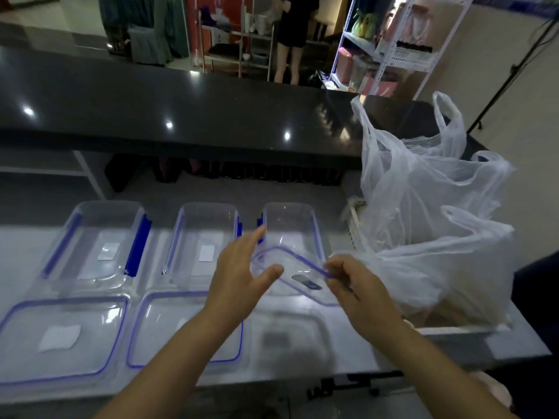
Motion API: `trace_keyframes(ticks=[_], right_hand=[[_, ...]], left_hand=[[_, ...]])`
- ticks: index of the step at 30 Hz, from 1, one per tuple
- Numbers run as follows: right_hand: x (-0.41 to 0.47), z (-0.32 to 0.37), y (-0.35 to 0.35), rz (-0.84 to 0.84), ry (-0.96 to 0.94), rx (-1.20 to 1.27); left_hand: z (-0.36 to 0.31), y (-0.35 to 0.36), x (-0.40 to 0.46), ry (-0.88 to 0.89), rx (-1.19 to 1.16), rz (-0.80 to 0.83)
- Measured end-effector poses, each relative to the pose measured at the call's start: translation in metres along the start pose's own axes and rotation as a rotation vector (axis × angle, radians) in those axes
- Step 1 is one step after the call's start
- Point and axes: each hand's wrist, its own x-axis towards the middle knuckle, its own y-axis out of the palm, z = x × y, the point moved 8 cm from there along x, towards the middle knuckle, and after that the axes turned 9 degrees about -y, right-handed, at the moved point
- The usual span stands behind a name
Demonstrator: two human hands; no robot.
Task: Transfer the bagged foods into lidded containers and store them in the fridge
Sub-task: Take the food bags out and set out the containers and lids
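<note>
Currently, head view: three clear lidless containers stand in a row on the grey counter [348,352] — left container [96,246], middle container [202,243], right container [290,228]. Two blue-rimmed lids lie flat near the front edge, left lid [60,337] and middle lid [187,325].

Third lid [299,276] is off the counter, tilted, over the near end of the right container. Right hand [360,294] pinches its right edge between thumb and fingertips. Left hand [242,276] is released, fingers spread, at the lid's left edge (contact unclear).

Key relation: the lid's long axis runs diagonally, far-left to near-right, between both hands; right hand has it, so it likely sets the lid down.

Bagged foods sit right of the containers: far plastic bag [423,182], near plastic bag [447,273], unopened as far as visible. No fridge in sight.
</note>
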Motion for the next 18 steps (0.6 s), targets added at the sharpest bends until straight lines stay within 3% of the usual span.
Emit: trace_keyframes(ticks=[3,8,14,18], right_hand=[[-0.029,-0.002,0.014,-0.029,-0.112,-0.134],[-0.065,-0.031,0.046,0.025,-0.152,-0.242],[-0.087,-0.056,0.079,0.111,0.029,-0.249],[-0.089,-0.058,0.090,0.168,0.051,-0.247]], left_hand=[[0.013,0.026,-0.031,0.030,0.071,0.192],[0.038,0.057,-0.067,0.147,0.276,0.371],[0.054,0.077,-0.083,0.271,0.505,0.429],[0.054,0.082,-0.085,0.287,0.580,0.432]])
